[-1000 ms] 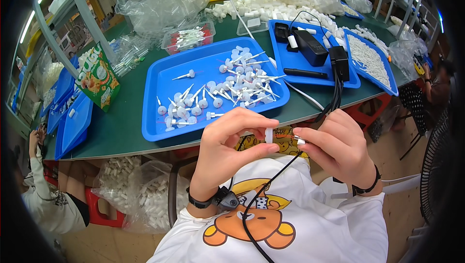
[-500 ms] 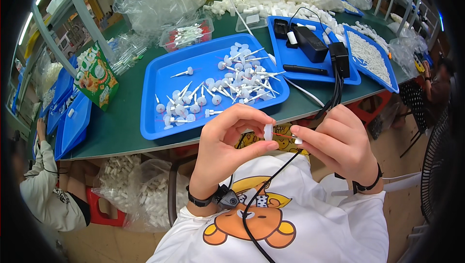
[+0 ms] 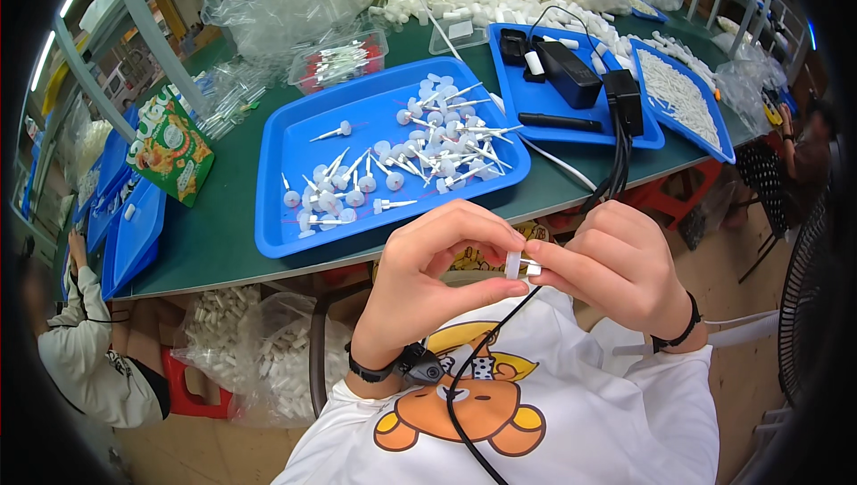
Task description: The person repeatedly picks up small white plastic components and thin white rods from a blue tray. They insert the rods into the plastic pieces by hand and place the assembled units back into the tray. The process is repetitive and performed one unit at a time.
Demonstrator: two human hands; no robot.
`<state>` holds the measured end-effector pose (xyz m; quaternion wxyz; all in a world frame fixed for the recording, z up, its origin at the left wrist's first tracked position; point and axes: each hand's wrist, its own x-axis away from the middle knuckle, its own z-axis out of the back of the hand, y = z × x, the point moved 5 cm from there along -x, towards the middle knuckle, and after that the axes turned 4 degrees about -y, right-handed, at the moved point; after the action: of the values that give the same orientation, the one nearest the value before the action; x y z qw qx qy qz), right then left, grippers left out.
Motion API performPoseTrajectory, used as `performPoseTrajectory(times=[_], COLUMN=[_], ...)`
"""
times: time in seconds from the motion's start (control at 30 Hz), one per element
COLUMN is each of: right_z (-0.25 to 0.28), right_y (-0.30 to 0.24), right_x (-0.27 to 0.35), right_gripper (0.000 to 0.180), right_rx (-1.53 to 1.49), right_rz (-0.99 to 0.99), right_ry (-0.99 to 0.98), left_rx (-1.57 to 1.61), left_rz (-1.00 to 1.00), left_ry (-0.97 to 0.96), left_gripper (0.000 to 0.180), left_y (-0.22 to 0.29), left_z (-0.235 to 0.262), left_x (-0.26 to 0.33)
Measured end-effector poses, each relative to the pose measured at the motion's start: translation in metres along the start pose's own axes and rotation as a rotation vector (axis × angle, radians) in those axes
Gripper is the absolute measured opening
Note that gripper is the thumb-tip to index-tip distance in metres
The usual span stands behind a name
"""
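Note:
My left hand (image 3: 437, 266) pinches a white round plastic disc (image 3: 512, 265) between thumb and fingers, its edge turned toward me. My right hand (image 3: 616, 264) is closed on a small white plastic piece (image 3: 534, 269), its fingertips right up against the disc. A thin white stem seems to bridge the two; the exact joint is hidden by my fingers. Just beyond my hands lies a blue tray (image 3: 268, 173) on the table. It holds many similar parts, white thin stems with round translucent caps (image 3: 394, 181), heaped mostly toward its right side.
Another blue tray (image 3: 656, 139) carries black electronic boxes and cables. A third tray (image 3: 728, 150) holds small white pieces. Behind are a clear tub (image 3: 308, 82), plastic bags (image 3: 286, 3) and a white heap (image 3: 500, 3). A green snack packet (image 3: 171, 148) stands left. Other people sit at both sides.
My right hand has moved left, bringing the small white piece up to the disc. The reddish thread visible between them before is no longer seen. My left hand stays nearly in place.

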<state>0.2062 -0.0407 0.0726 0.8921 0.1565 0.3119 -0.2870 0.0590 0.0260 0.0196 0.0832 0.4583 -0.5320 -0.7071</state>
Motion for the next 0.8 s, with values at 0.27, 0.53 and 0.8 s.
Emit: performPoseTrajectory(times=[0.27,0.53,0.8], right_z=[-0.003,-0.010,-0.014], right_y=[-0.002,0.001,0.005], right_x=[0.000,0.003,0.003], right_gripper=[0.025,0.023,0.016], right_rx=[0.028,-0.110,-0.263], right_rz=[0.039,-0.036,-0.176], right_ry=[0.028,0.057,0.047], left_rx=[-0.042,-0.082,-0.094], left_rz=[-0.040,-0.040,-0.058], left_ry=[0.019,0.062,0.111], left_gripper=[0.033,0.038,0.033], left_y=[0.001,0.004,0.003], left_z=[0.000,0.000,0.001], left_x=[0.000,-0.001,0.000])
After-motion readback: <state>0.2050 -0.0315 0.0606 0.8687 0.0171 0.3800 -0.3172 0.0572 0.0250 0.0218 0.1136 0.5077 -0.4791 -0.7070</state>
